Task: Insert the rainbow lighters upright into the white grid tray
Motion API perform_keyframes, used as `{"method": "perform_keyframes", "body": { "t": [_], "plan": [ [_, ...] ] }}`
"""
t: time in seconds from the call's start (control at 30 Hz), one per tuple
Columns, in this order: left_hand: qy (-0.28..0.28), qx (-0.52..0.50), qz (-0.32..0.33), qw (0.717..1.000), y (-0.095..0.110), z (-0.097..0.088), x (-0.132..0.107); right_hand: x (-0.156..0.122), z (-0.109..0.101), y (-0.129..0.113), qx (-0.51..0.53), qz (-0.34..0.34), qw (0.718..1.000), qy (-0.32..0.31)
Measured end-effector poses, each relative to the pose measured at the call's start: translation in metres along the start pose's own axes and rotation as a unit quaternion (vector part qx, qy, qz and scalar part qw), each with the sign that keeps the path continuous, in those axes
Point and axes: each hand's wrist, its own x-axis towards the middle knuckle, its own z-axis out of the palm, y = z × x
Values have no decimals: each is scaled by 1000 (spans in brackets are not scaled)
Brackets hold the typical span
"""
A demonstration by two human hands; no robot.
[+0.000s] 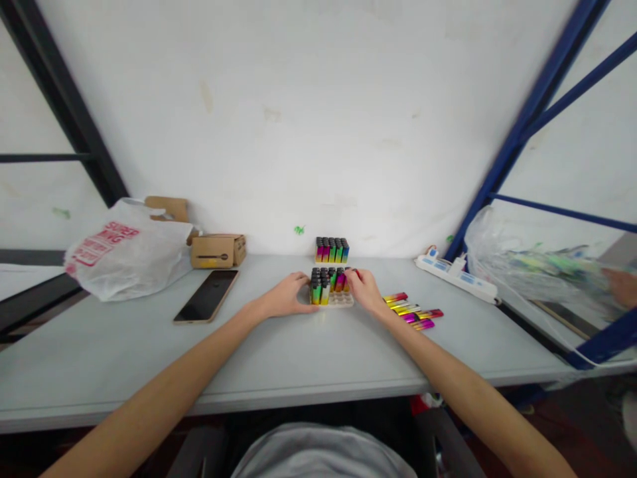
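Observation:
A clear plastic tray (341,300) stands on the table in front of me, partly filled with upright lighters (321,287) in shiny green, yellow and pink with black tops. At its left end my left hand (288,297) is curled round the tray, thumb at the front and fingers behind. My right hand (365,291) is at the tray's right end, its fingers closed on a lighter at the back right; they hide most of that lighter. Bare sockets show at the front right of the tray. Several loose lighters (411,311) lie beside my right wrist.
Behind the tray, a full block of lighters (332,250) stands by the wall. To the left are a phone (206,297), a cardboard box (217,251) and a white plastic bag (134,249). A power strip (456,277) lies right. Another person's hand (621,287) shows beyond the blue frame (507,159).

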Motion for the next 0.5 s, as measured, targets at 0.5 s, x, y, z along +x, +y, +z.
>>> {"method": "perform_keyframes", "body": {
  "t": [0.5],
  "plan": [
    [-5,3,2,1000,-1,1,0,-6,-9,-13,-52,-68,996,-29]
  ]
}}
